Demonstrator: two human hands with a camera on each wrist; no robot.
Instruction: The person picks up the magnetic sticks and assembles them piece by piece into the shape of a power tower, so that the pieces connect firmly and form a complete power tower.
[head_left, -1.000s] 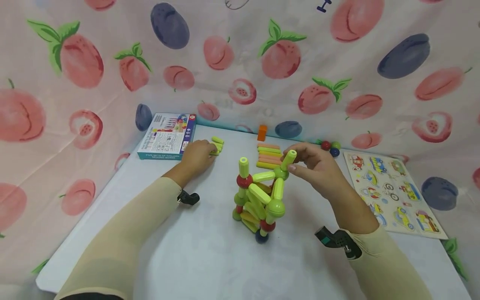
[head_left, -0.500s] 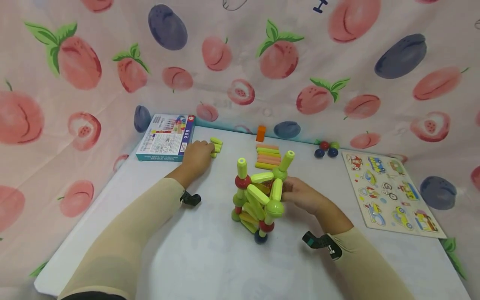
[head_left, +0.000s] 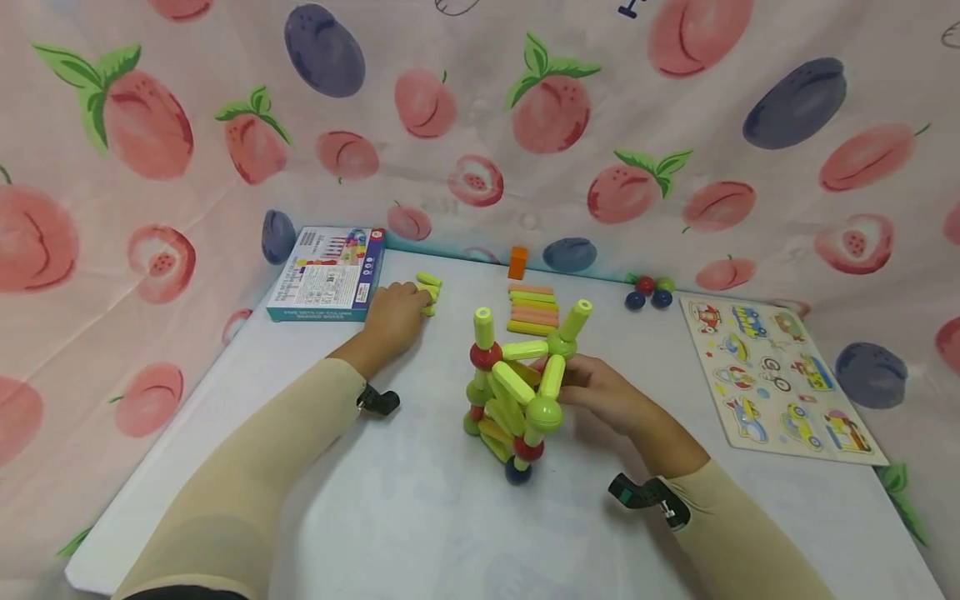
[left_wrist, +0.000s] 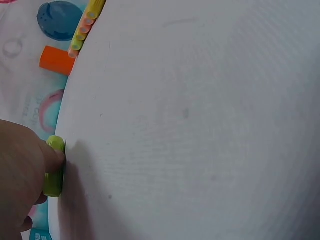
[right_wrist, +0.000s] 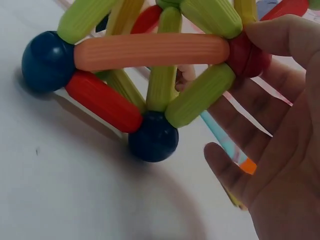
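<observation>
A frame of yellow-green magnetic sticks and coloured balls (head_left: 543, 412) stands on the white table, two sticks pointing up from its top. My right hand (head_left: 603, 392) is at its right side, partly hidden behind it. In the right wrist view, thumb and fingers hold a red ball (right_wrist: 245, 55) of the frame, which joins an orange stick (right_wrist: 150, 51) and green ones. Two dark blue balls (right_wrist: 153, 137) sit low on the frame. Farther left, my left hand (head_left: 397, 317) pinches a yellow-green stick (left_wrist: 53, 185) next to several like it (head_left: 427, 279).
A flat toy box (head_left: 322, 275) lies beside the left hand. Behind the frame are a row of coloured sticks (head_left: 532, 315) and an orange block (head_left: 517, 262). Loose balls (head_left: 662, 298) and a picture puzzle board (head_left: 780, 375) lie to the right. A fruit-print cloth (head_left: 480, 108) hangs behind.
My right hand has dropped from the frame's upper right stick to a lower spot at its right side. The left hand has stayed nearly in place by the loose sticks.
</observation>
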